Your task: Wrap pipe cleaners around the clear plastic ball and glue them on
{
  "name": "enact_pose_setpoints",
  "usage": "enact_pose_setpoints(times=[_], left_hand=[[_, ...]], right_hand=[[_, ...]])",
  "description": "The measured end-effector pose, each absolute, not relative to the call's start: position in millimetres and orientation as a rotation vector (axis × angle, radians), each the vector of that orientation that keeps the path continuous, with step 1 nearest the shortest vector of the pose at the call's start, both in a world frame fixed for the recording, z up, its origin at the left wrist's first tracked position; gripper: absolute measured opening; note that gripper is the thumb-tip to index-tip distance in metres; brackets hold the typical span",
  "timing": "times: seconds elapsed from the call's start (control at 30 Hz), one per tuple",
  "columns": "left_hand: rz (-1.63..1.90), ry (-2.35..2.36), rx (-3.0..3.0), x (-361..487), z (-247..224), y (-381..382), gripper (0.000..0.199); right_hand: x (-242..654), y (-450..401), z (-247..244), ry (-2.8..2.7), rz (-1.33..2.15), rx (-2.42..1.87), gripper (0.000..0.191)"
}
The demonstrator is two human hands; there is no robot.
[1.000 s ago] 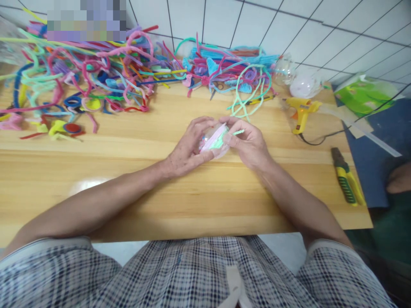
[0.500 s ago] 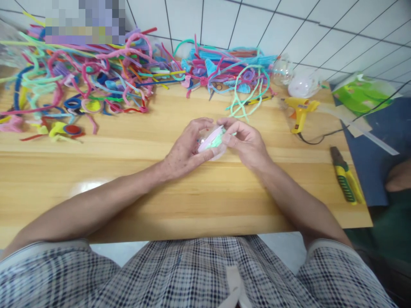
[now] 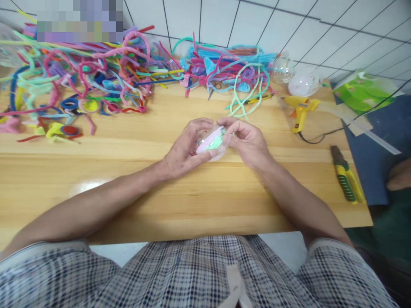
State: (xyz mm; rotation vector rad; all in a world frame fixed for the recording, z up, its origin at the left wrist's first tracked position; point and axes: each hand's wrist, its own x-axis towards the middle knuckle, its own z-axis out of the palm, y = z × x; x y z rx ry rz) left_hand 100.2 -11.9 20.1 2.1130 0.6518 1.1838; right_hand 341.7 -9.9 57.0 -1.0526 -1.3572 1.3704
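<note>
A clear plastic ball (image 3: pixel 220 153) sits between my two hands just above the table, with a pale pink band (image 3: pixel 209 139) across it and mint-green fuzzy material (image 3: pixel 217 141) showing through. My left hand (image 3: pixel 188 147) wraps round its left side, the thumb along the near edge and the fingers over the far side. At the ball's right edge, my right hand (image 3: pixel 245 139) is closed with thumb and forefinger together against it. Its fingertips partly cover that side of the ball.
Piles of coloured pipe cleaners (image 3: pixel 109 81) line the back of the wooden table (image 3: pixel 128 205). Two more clear balls (image 3: pixel 303 83) stand at back right. A yellow glue gun (image 3: pixel 300 112) with a cord and yellow-green pliers (image 3: pixel 345 175) lie on the right. Part of another person's arm (image 3: pixel 400 175) shows at far right.
The mint-green material that stuck out by my right fingertips no longer shows there; more of it shows within the ball. Both hands stay in nearly the same place.
</note>
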Motion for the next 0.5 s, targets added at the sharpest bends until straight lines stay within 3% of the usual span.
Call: enact_pose_setpoints(times=[0.5], left_hand=[[1.12,0.797,1.992,103,29,-19,0.067]], right_hand=[[336,-14,55,-1.355,1.36,-1.032,0.052]])
